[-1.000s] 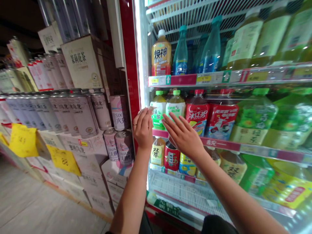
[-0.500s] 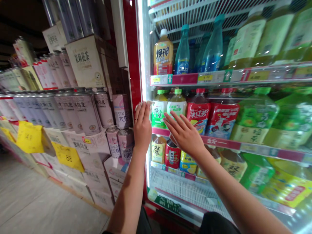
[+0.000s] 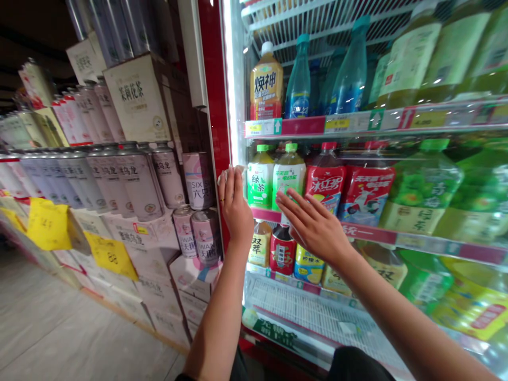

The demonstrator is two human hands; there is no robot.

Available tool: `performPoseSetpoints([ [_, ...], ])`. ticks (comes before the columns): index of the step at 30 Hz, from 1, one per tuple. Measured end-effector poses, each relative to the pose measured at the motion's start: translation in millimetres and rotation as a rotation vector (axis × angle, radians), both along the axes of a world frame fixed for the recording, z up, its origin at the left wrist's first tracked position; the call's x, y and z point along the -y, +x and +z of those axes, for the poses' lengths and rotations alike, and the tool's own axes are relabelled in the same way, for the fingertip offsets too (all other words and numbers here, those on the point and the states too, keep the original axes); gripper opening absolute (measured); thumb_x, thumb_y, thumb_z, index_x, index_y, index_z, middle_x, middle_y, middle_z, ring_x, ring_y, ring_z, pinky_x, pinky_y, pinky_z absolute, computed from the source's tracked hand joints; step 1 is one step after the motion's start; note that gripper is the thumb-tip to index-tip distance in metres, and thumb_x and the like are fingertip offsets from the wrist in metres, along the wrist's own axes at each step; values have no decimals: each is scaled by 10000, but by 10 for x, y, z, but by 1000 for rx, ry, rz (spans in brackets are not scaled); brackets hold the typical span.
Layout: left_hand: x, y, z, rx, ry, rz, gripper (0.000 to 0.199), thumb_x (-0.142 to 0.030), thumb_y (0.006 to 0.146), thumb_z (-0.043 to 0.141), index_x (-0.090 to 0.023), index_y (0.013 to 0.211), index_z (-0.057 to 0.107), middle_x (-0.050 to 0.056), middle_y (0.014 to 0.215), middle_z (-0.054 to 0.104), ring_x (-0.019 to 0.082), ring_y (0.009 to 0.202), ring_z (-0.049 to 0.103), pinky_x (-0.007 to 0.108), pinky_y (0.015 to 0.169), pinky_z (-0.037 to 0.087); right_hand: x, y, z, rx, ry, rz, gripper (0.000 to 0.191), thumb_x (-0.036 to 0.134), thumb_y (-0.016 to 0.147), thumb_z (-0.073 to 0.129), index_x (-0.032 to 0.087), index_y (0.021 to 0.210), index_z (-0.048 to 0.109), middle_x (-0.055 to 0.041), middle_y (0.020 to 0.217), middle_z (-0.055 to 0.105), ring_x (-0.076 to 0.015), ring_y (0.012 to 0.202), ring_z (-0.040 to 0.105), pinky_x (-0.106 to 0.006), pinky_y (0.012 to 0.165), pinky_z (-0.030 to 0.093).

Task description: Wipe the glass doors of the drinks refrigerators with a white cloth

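Observation:
My left hand (image 3: 235, 209) lies flat against the lit edge of the drinks fridge (image 3: 216, 69), fingers pointing up and together. Under it a crumpled white cloth (image 3: 239, 169) shows past the fingertips; whether it is tissue or fabric I cannot tell. My right hand (image 3: 313, 225) is flat and open, fingers slightly apart, in front of the middle shelf. It holds nothing, and whether it touches a glass pane is unclear. Behind its fingertips stands a green-capped tea bottle (image 3: 289, 174), with another green tea bottle (image 3: 260, 177) to the left and a red iced tea bottle (image 3: 325, 172) to the right.
Stacked cartons (image 3: 135, 98) and pale drink cans (image 3: 137, 182) stand left of the fridge, with yellow price cards (image 3: 111, 256) hanging on them. Blue bottles (image 3: 298, 79) fill part of the upper shelf. A wire rack (image 3: 286, 299) lies low inside. Grey floor (image 3: 79, 323) shows at lower left.
My right hand has shifted slightly right and down across the shelf front. My left hand stays at the fridge edge with the cloth, a little more of which shows. The view has shifted slightly.

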State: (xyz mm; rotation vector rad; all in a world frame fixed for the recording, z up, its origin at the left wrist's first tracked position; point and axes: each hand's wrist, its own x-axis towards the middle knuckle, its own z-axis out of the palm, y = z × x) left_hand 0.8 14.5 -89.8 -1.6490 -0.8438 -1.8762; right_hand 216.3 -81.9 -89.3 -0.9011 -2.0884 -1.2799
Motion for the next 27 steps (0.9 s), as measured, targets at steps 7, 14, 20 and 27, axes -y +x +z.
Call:
performPoseSetpoints([
  [7, 149, 218, 58, -179, 42, -7, 803, -30, 1071, 367, -428, 1738, 162, 4, 1673, 541, 209, 1642, 374, 530, 1359, 410, 186, 281, -13, -13, 94, -45, 767, 204, 1066, 515, 169, 1747, 163, -8, 1767, 282, -153, 1684, 180, -341, 1403, 95],
  [14, 33, 249, -36, -91, 79, -25, 737, -29, 1064, 417, -376, 1707, 321, 14, 1675, 538, 229, 1642, 376, 538, 1380, 357, 163, 295, -96, -55, 70, -78, 759, 253, 1090, 502, 182, 1751, 135, -1, 1785, 247, -176, 1684, 219, -381, 1398, 192],
  [20, 107, 431, -110, -11, 71, -60, 754, -15, 1067, 379, -383, 1717, 275, 7, 1691, 512, 220, 1648, 363, 519, 1376, 364, 139, 275, -121, -55, 93, -72, 729, 252, 1098, 493, 167, 1744, 166, 2, 1799, 219, -178, 1698, 156, -389, 1403, 162],
  [27, 46, 271, -79, -313, 224, -29, 757, -52, 1082, 427, -390, 1727, 220, -17, 1601, 622, 183, 1609, 427, 439, 1341, 438, 125, 280, -130, -50, 111, -74, 727, 253, 1099, 478, 168, 1746, 157, -5, 1799, 211, -196, 1693, 195, -403, 1397, 183],
])
